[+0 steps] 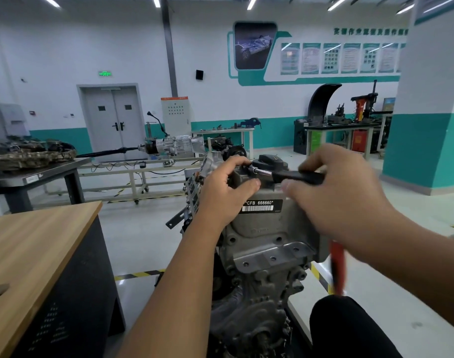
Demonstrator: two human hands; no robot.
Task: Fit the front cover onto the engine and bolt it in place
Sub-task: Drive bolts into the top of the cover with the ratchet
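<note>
The front cover [262, 228] is a dull grey casting with a black label reading CFB 666660 and a bolted plate lower down; it sits against the engine [249, 293] directly before me, upright. My left hand [226, 187] curls over the cover's top left corner, thumb pressed on its face, fingers steadying the head of the ratchet [285, 175]. My right hand [334, 187] grips the ratchet's black handle, just right of the top edge. A wooden desk [35, 244] stands close on my left; open floor lies to the right.
</note>
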